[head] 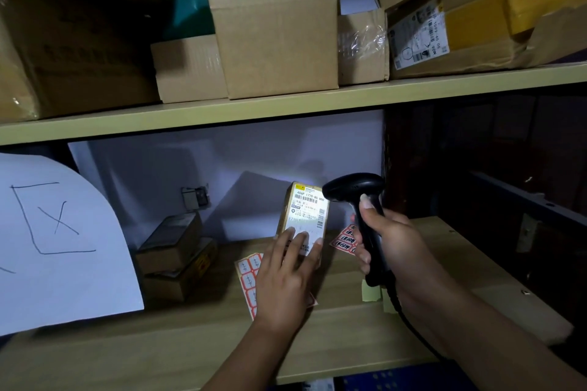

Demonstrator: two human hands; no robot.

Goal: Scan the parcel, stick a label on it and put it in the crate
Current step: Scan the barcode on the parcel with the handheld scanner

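Observation:
A small cardboard parcel with a white shipping label and barcodes is tilted up above the wooden shelf. My left hand grips its lower end, fingers spread over the label. My right hand holds a black handheld scanner by its handle. The scanner's head points at the parcel's top, and its light brightens the label. A sheet of red-bordered labels lies under my left hand. A second label sheet lies behind the scanner. A blue crate edge shows below the shelf front.
Two stacked small boxes sit at the back left of the shelf. A white paper with a drawn square and cross hangs at left. The upper shelf holds several cardboard boxes. Yellow sticky notes lie near the scanner's cable.

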